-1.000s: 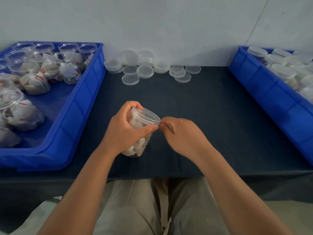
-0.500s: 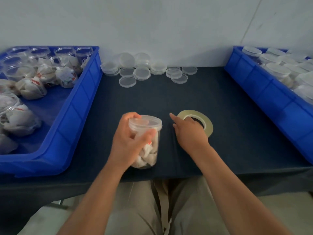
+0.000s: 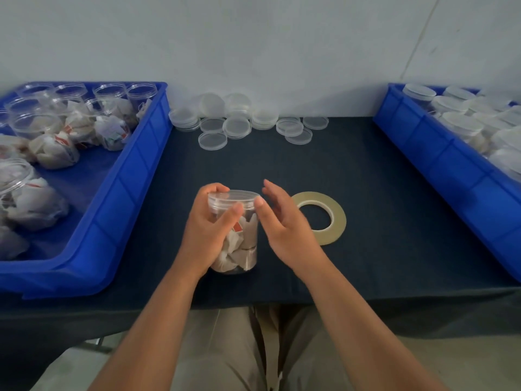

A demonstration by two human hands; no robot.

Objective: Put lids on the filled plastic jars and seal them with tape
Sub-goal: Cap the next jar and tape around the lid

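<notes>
A clear plastic jar filled with white packets stands upright on the dark table near its front edge, with a clear lid on top. My left hand grips the jar from the left, fingers round its upper part. My right hand is at the jar's right side with fingers straight, its thumb tip touching the lid rim. A flat roll of tape lies on the table just right of my right hand.
A blue bin at the left holds several open filled jars. A blue bin at the right holds several lidded jars. Loose clear lids are piled at the table's back by the wall.
My right hand has left the tape roll lying on the table and come back to the jar's lid. The jar, tilted a second ago, now stands upright.
</notes>
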